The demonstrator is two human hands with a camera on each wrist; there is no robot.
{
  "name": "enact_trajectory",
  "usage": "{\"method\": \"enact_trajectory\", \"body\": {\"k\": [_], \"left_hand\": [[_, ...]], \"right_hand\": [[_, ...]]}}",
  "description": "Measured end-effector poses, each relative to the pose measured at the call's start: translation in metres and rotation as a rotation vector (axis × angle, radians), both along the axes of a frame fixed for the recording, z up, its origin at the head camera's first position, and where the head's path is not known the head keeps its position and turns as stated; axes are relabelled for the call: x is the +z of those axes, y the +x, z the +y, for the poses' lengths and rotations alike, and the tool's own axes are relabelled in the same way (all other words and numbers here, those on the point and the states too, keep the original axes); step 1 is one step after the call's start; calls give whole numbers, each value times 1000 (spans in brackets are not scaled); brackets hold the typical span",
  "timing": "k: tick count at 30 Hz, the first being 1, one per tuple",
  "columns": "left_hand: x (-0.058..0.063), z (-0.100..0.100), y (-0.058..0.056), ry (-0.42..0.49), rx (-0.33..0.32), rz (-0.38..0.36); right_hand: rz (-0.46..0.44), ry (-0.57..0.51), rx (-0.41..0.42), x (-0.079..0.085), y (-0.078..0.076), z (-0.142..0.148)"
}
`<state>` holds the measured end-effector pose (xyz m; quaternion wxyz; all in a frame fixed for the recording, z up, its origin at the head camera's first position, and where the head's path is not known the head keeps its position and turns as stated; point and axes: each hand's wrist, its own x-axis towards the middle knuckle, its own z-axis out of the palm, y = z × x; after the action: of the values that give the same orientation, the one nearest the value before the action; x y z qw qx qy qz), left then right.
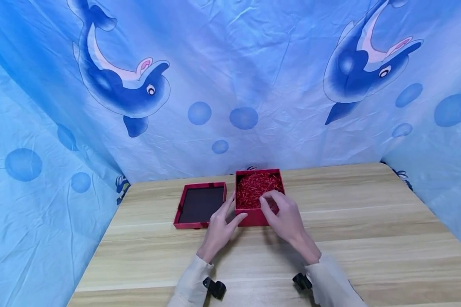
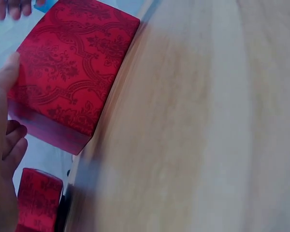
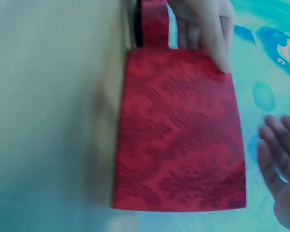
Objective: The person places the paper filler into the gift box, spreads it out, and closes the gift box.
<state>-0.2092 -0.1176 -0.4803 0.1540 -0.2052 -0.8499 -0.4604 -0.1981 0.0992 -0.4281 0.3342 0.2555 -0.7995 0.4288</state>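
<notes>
Red brocade gift box [image 1: 253,218] stood upright, open side up, toward the far edge of the bench [image 1: 353,221], directly ahead of the person, between the two hands. Red crinkled paper shred [image 1: 255,187] filled most of it.

Left hand [image 1: 219,228] was at the near left corner: thumb against the front wall near the rim, fingers along the left wall, thumb and fingers well spread. It touched the box from the side; not wrapped round it.

Right hand [image 1: 286,217] hung over the near right part of the box, above the shred. Fingers loosely bent, thumb and index tips close together, a gap behind them. Saw no item in its grasp; can't tell if the tips touched the shred.

Box lid [image 1: 200,204] lay inside up just left of the box, dark lining showing, left hand at its near right corner. Front wall of the box showed a dark floral pattern in both wrist views.

Pale sleeves [image 1: 192,275] on both arms, black devices [image 1: 215,288] at the cuffs. Blue dolphin-print curtain [image 1: 215,55] behind the bench.
</notes>
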Motion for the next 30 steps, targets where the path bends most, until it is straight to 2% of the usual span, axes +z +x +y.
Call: {"method": "enact_trajectory", "body": {"k": [2, 4, 9, 12, 17, 24, 27, 30], "left_hand": [[0, -5, 2, 7, 5, 33], [-1, -12, 5, 3, 10, 78], [-2, -33, 12, -36, 51, 194], [-3, -47, 16, -49, 79, 232], [-5, -72, 23, -74, 128, 216], [-8, -101, 31, -118, 200, 177], [-10, -110, 34, -132, 226, 136], [-12, -115, 35, -147, 242, 106]], "right_hand": [[63, -50, 21, -8, 5, -2], [79, -83, 44, -16, 11, -5], [23, -110, 82, -33, 23, -15], [-9, -134, 91, -41, 27, -21], [-53, -137, 82, -55, 35, -27], [-154, -98, 114, -70, 49, -36], [-159, -62, 105, -74, 52, -42], [-119, -5, 84, -78, 51, -49]]}}
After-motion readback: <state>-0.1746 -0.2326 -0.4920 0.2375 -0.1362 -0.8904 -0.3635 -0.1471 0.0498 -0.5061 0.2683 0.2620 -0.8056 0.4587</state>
